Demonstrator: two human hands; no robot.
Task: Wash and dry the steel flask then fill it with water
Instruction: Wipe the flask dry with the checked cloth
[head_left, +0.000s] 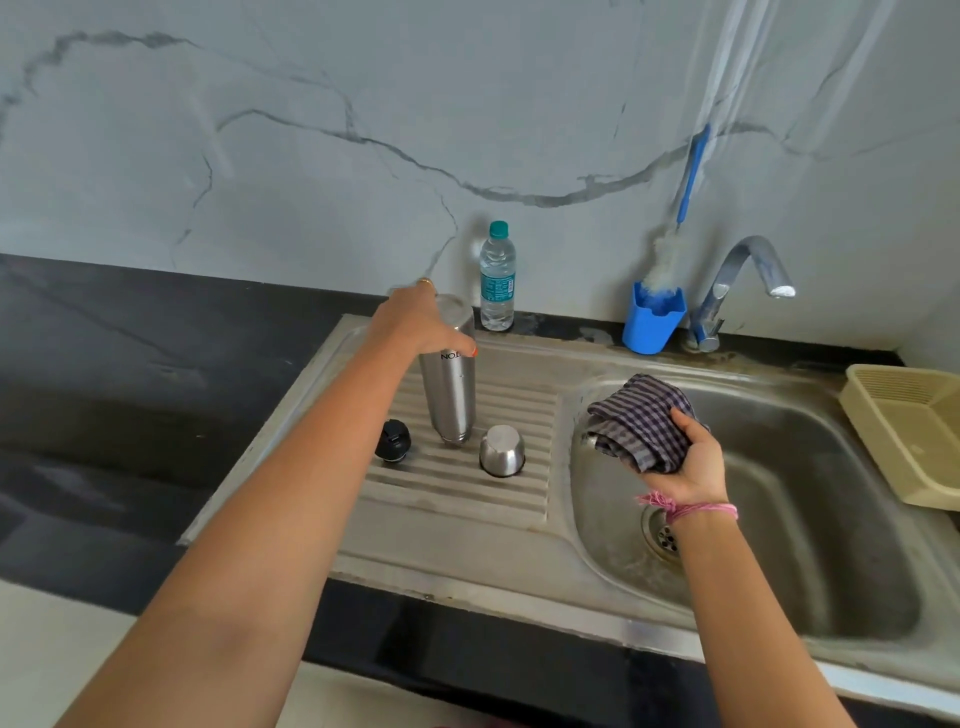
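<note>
Flask inverted on the drainboard, drying about to start

Left hand (415, 319) grips the upturned steel flask (449, 379); right hand (685, 457), at 3 o'clock, clutches checked cloth (641, 415). Washing looks finished; filling remains.

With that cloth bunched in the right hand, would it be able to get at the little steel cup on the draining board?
Probably yes. The right hand hangs over the sink beside the steel cup, with nothing between them. But it is shut on the checked cloth, so it would likely wipe rather than grasp.
</note>
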